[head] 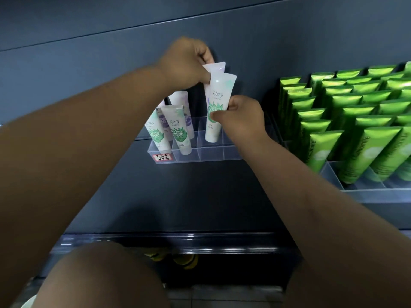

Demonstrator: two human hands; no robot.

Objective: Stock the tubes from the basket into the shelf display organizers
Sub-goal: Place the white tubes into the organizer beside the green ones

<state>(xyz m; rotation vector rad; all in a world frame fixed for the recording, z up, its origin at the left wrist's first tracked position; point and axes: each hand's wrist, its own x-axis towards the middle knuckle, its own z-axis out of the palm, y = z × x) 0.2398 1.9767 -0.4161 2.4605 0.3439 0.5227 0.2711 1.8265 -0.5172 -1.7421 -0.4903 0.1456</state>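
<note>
Your right hand [241, 120] pinches the front tube [220, 92] at mid-body, with the fingers curled on its right edge. Your left hand [188, 63] grips the crimped top of the rear tube [215, 67], which stands just behind the front one.

Both tubes are close to upright — long axis vertical, crimp up, cap end down — and their tops tip a little to your right.

The coming move turns on where the front tube's lower end sits. It lies inside the walls of the organizer [211, 154], in the third column from the left and behind the front row. That cell is straight below the tube, and below and to the left of your right hand. I judge that the push should run down along the tube's own axis, not sideways.

Your right hand is the lower one and nearer the organizer. Your left hand is higher and further back, close to the rear wall of the shelf [200, 196].

The front tube hides the rear tube's lower half, so I cannot tell which cell it is in — probably the one behind.

The stocked tubes [180, 132] lean in the two left columns, apart from your hands. The front cells of the third and fourth columns look open. The green tubes [347, 107] stand well apart to the right. The basket is not in view.
</note>
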